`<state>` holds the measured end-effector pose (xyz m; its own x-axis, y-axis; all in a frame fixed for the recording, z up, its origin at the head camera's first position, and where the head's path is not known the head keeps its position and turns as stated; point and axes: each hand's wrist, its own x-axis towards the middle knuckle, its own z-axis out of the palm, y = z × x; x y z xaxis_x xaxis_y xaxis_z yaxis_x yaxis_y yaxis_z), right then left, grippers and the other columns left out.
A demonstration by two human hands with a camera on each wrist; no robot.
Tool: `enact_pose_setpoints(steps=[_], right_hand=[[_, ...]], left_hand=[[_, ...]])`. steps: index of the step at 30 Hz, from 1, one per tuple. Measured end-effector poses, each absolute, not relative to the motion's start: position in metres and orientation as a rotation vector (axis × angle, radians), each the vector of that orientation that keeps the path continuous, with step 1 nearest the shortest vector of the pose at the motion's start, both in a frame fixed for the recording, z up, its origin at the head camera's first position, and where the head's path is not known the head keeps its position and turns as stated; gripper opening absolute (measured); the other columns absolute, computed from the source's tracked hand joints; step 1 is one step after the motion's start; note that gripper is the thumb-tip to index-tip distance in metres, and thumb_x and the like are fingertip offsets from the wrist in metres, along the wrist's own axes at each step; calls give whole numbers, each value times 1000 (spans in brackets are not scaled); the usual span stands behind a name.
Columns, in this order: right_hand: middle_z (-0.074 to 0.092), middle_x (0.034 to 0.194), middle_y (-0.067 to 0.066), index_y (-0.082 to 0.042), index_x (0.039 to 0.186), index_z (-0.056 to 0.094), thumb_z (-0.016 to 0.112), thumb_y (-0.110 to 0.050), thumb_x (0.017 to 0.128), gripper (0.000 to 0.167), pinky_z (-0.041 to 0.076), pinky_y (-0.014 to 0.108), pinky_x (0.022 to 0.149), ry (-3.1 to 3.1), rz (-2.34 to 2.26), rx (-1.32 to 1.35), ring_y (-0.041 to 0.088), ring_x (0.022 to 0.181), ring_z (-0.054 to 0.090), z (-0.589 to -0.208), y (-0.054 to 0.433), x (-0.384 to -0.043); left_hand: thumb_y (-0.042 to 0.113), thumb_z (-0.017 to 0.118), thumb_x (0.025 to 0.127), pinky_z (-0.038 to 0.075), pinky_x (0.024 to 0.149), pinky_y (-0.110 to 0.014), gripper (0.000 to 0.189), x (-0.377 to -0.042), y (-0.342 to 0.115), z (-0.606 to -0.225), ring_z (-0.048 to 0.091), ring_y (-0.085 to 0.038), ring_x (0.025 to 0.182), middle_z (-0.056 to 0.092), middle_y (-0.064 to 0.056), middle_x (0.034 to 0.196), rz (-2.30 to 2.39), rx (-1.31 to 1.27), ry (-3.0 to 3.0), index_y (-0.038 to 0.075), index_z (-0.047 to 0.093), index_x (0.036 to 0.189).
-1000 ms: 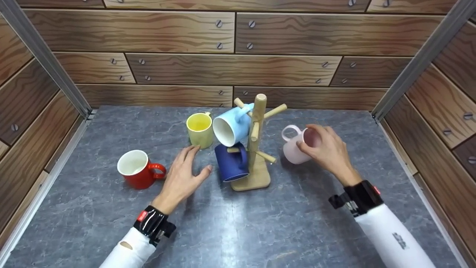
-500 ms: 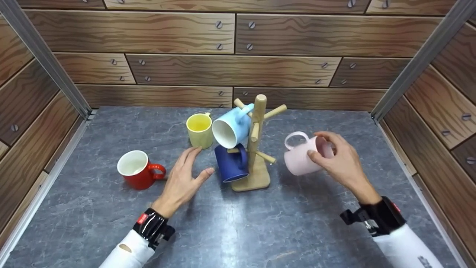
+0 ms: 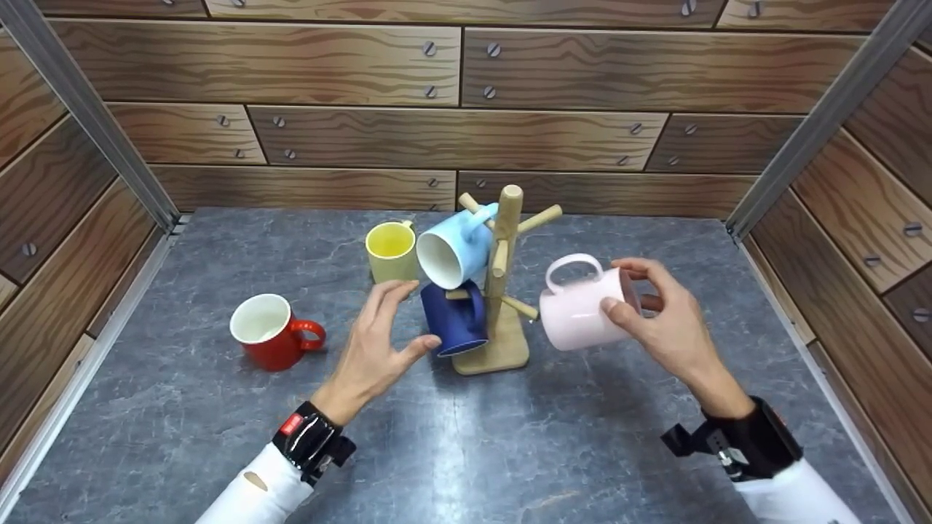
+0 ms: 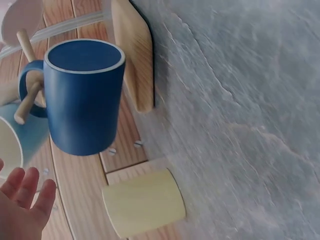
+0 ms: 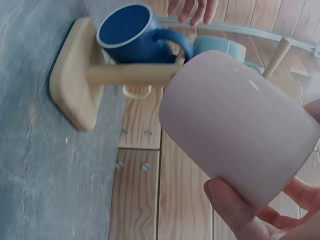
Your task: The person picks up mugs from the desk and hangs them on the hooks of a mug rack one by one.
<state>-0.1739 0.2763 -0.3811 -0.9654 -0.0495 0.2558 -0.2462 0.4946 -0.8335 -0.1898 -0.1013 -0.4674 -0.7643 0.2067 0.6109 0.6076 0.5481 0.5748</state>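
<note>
A pink mug [image 3: 582, 313] is tipped on its side above the table, its handle upward and its base toward the wooden mug tree [image 3: 502, 342]. My right hand [image 3: 670, 327] grips it at the rim end, thumb on the near side. On the tree's left pegs hang a light blue mug [image 3: 455, 247] and, below it, a dark blue mug [image 3: 451, 320]. My left hand [image 3: 375, 349] holds nothing; its fingers are spread close to the dark blue mug. In the left wrist view its fingertips show near the light blue mug [image 4: 25, 132].
A yellow mug [image 3: 393, 255] stands upright behind my left hand. Farther left stands a red mug [image 3: 273, 335], its handle toward that hand. Bare pegs [image 3: 539, 218] stick out on the tree's right side. Wood-patterned walls [image 3: 466, 138] enclose the grey table [image 3: 510, 451].
My right hand has lifted the pink mug, drawn it nearer and then shifted it left toward the mug tree. My left hand has moved slightly right, toward the dark blue mug.
</note>
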Motion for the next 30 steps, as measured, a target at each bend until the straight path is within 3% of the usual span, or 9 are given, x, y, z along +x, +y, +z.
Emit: enact_pose_setpoints(steps=[6,16,21,26,30], right_hand=[[60,123,12,-8,135,60,74,-15,90,48,64,34,68,-2470,1588,305,15,94,74,-380,267,-169],[55,124,9,-2,134,54,74,-10,89,50,64,35,70,-2447,1632,336,21,99,71,-378,253,-162],[54,124,8,-1,133,53,73,-8,88,50,63,34,68,-2405,1630,359,21,99,70,-376,249,-159],[56,123,9,0,131,54,73,-5,85,50,64,38,68,-2362,1703,453,23,99,72,-376,238,-157],[57,125,10,1,130,55,74,-4,85,49,64,38,68,-2366,1729,515,23,101,72,-378,229,-155]], left_hand=[[76,57,90,51,106,-48,90,-187,-94,-464,59,-27,126,54,-12,140,-1161,-770,-2259,5,55,145],[57,75,88,56,100,-41,84,-190,-79,-461,57,-32,125,52,-16,140,-1353,-1045,-2103,-4,53,142],[51,79,87,54,105,-40,85,-191,-65,-457,54,-33,130,50,-18,143,-1433,-1110,-2071,-4,50,145],[55,78,84,51,108,-38,93,-190,-51,-452,54,-34,132,48,-20,144,-1501,-1147,-2063,-8,47,145],[48,85,80,49,110,-38,97,-187,-41,-449,54,-34,135,44,-21,146,-1607,-1197,-2074,-4,43,150]])
